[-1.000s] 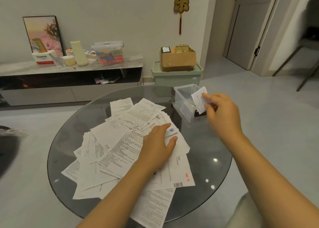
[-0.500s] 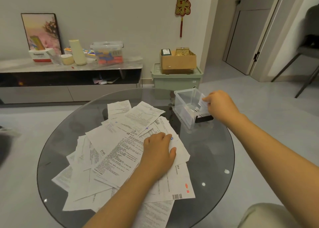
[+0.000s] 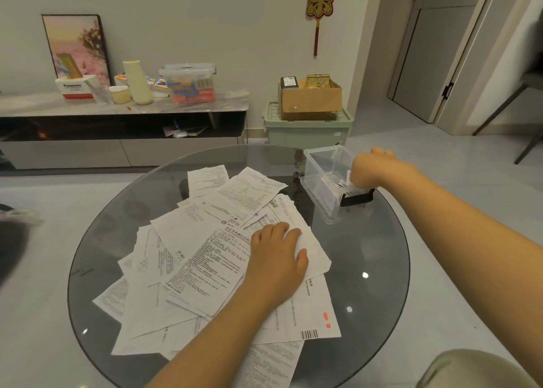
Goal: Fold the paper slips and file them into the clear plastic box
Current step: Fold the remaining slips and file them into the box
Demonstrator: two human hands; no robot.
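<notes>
While the left hand (image 3: 277,258) presses flat on the paper slips (image 3: 205,255), the right hand (image 3: 371,169) reaches into the clear plastic box (image 3: 321,179), its grip hidden.

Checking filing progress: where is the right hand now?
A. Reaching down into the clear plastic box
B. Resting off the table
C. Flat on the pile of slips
A: the right hand dips into the clear plastic box; the left hand lies on the paper slips.
</notes>
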